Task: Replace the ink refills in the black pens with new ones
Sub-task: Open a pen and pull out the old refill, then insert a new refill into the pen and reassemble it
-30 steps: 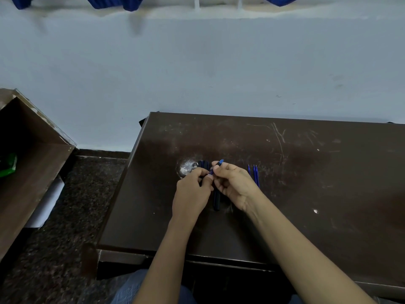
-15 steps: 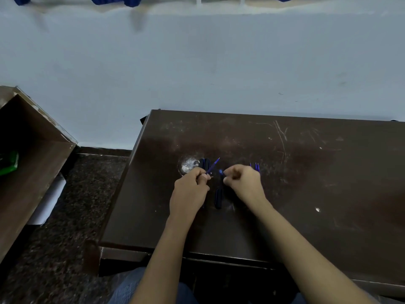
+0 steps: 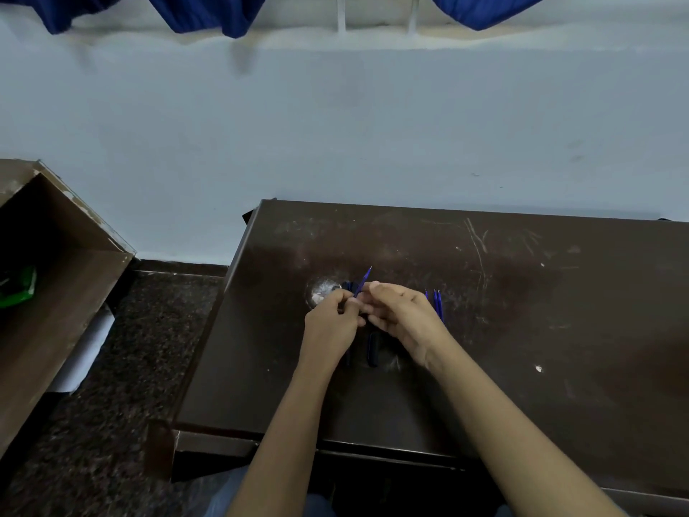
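My left hand [image 3: 333,319] pinches a thin blue ink refill [image 3: 362,281] that sticks up and away from my fingers. My right hand [image 3: 400,317] is close against the left, its fingertips at the refill's lower end; what it holds is hidden by the fingers. Between and below my hands a black pen [image 3: 372,348] lies on the dark brown table [image 3: 503,330]. More dark pens [image 3: 347,286] lie just beyond my left hand. Several spare blue refills [image 3: 437,302] lie side by side right of my right hand.
A whitish scuffed spot [image 3: 321,291] marks the table left of the pens. A brown open shelf unit [image 3: 56,278] with a green item [image 3: 18,292] stands at the left across a speckled floor. A pale wall is behind the table.
My right hand, which had pulled apart from the left half a second ago, has come back against it at the refill. The refill stays angled up in my left hand.
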`<move>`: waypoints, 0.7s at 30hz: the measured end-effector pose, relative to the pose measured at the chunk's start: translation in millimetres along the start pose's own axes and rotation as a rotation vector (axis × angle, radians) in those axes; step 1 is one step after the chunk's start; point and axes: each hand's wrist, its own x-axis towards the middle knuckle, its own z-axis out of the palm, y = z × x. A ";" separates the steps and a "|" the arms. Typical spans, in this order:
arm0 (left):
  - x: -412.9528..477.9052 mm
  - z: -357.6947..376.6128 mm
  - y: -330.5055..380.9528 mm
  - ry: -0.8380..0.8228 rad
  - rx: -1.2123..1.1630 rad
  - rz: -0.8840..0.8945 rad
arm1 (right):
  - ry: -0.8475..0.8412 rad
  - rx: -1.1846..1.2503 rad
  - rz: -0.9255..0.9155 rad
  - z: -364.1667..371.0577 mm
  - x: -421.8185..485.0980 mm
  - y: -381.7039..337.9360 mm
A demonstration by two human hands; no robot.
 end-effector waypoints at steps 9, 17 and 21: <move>8.5 19.6 4.6 -0.076 0.071 0.059 | 0.142 0.180 0.071 2.9 17.3 -13.5; 12.4 13.5 4.8 0.075 0.080 0.047 | 0.252 -0.480 -0.270 4.2 94.5 -71.2; 14.7 8.7 5.2 0.073 0.090 0.027 | 0.101 -1.116 -0.280 11.8 117.3 -45.1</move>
